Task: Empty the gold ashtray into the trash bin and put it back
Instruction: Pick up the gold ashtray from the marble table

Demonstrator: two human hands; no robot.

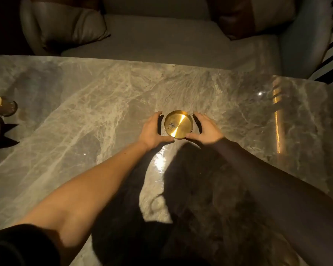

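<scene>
Left hand curved at nine o'clock of round, shallow gold metal ashtray, thumb touching rim; ashtray resting mid grey-veined marble table, ash specks inside; right hand cupping three o'clock, likely steadying for level lift.

Round, shallow gold ashtray of brushed metal, with a low upright rim and a flat floor crossed by a bright streak of reflected light. It sits level and upright on the grey veined marble table, near the centre. A small patch of grey ash lies on the left part of its floor.
</scene>
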